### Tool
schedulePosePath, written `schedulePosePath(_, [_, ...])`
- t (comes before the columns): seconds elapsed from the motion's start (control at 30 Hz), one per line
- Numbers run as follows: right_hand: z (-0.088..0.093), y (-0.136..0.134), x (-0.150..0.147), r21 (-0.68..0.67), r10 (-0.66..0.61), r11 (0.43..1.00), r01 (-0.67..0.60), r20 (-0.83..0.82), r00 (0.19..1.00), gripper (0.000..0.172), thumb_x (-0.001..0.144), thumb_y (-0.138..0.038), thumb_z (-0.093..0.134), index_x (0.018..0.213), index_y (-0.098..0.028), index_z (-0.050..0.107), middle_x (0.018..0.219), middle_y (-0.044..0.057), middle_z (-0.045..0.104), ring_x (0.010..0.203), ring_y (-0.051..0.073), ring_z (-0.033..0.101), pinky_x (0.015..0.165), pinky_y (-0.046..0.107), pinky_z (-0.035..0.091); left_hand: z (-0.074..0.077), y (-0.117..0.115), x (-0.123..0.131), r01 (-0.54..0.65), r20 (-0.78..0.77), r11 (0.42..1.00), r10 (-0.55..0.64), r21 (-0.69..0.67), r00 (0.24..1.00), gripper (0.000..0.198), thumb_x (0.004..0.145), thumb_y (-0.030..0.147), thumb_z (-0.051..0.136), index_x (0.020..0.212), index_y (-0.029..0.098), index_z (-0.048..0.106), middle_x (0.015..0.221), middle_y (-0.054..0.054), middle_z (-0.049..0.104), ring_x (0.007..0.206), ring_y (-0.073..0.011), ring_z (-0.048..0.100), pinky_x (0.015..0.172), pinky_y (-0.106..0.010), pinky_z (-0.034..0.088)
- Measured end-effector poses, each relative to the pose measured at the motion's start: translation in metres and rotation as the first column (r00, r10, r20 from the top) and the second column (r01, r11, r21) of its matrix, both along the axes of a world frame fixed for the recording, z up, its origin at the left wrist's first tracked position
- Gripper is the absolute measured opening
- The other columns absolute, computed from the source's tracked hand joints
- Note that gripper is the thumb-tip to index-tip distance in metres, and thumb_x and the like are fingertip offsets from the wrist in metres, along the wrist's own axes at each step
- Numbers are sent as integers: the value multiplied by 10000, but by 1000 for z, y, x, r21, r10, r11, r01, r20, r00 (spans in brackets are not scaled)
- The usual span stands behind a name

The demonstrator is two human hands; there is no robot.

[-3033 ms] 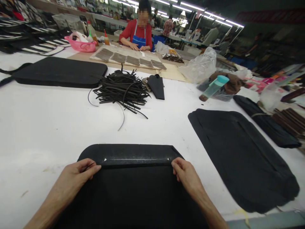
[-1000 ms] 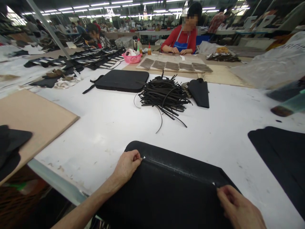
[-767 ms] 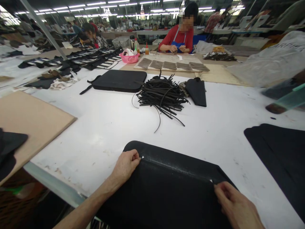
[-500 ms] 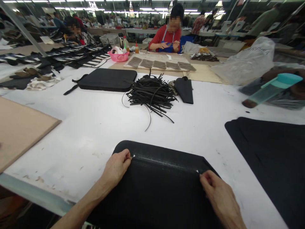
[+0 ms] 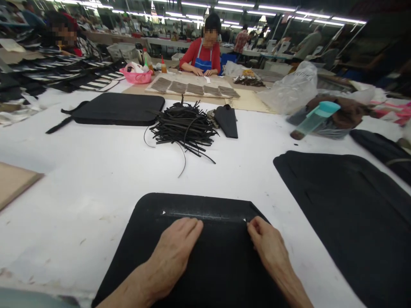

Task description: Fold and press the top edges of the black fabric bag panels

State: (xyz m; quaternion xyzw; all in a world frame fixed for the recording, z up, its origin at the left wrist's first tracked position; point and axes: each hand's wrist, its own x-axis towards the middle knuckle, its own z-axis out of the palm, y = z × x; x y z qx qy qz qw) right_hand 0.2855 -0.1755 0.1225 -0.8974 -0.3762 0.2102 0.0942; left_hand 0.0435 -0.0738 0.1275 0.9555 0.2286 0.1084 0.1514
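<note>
A black panel point(image 5: 195, 199) with rounded and cut corners lies in front of me on the white table. Across its upper part runs a shiny band with a small white mark near each end. Below the band is a darker black sheet point(image 5: 221, 256), hard to tell from the panel. My left hand point(image 5: 175, 248) rests on it with fingers stretched out flat, fingertips just under the band. At the band's right end, beside the white mark, my right hand point(image 5: 265, 237) is closed in a pinch on what looks like the sheet's edge.
Beyond the panel lies a heap of black strips point(image 5: 184, 126), beside a padded black piece point(image 5: 120, 109). More black panels point(image 5: 337, 205) and a teal-lidded bottle point(image 5: 316, 119) are to the right. A tan board point(image 5: 16, 182) lies left. Across the table sits a co-worker point(image 5: 202, 55).
My left hand has let go of the left end of the band and moved right, now flat below its middle. My right hand keeps its pinch. The view has turned right.
</note>
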Motion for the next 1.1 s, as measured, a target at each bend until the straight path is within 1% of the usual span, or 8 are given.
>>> schedulePosePath(0.07, [0,0,-1,5,4,1000,-4,23,1000,241,838,-321,348,633,-221,422,551,-21,534,545,141,489,502,255,254,-7,-3,11,205,-7,979,-205,-15,979,597,733,12,375,1312,157,362,1322,-80,468,1212,-209,414,1023,-353,360])
schedulePosePath(0.17, [1,0,-1,19,7,1000,-8,61,998,227,829,-297,358,623,-220,414,536,-22,520,535,139,476,496,254,242,-21,-2,18,300,-39,954,-300,-14,953,601,751,29,389,1339,137,326,1382,-89,395,1277,-215,333,1051,-365,338])
schedulePosePath(0.47, [4,3,-1,-42,10,999,-7,85,996,225,847,-294,387,637,-220,416,551,-29,529,555,144,509,501,249,270,-35,-5,16,250,18,967,-251,40,968,503,797,-2,347,1273,138,429,1362,-97,420,1273,-214,345,1044,-381,368])
schedulePosePath(0.6, [7,-1,-6,-137,47,991,-4,315,948,199,894,-322,368,769,-220,483,632,1,576,575,193,548,492,280,312,-31,-5,16,261,-14,965,-261,13,965,494,797,22,368,1279,121,414,1371,-100,409,1283,-220,326,1061,-384,336])
schedulePosePath(0.67, [2,-5,-13,-82,125,992,-99,434,892,183,903,-251,347,912,-214,526,788,31,609,627,201,570,497,291,359,-29,-5,16,264,-25,964,-265,-14,964,480,803,50,386,1279,112,404,1375,-100,404,1286,-217,318,1076,-378,308])
schedulePosePath(0.73, [-7,-11,-22,29,281,938,-345,518,808,266,874,-129,345,1049,-205,530,973,60,594,769,205,584,586,300,433,-29,-6,17,259,-17,965,-259,-32,966,456,818,86,401,1274,108,400,1371,-102,409,1283,-210,320,1087,-371,283])
schedulePosePath(0.83, [-26,-17,-32,115,448,756,-644,627,637,404,797,1,347,1126,-154,523,1071,102,564,953,239,543,783,342,455,-27,-6,16,206,-4,978,-206,-26,979,393,835,106,409,1225,135,440,1338,-81,453,1288,-219,302,1094,-395,262])
schedulePosePath(1.1, [-45,-21,-23,97,482,662,-744,704,521,472,752,10,388,1196,-129,471,1071,116,568,963,255,529,811,370,456,-21,-8,6,214,-79,973,-208,88,975,411,863,170,406,1253,42,398,1342,-171,415,1286,-278,295,1101,-399,242])
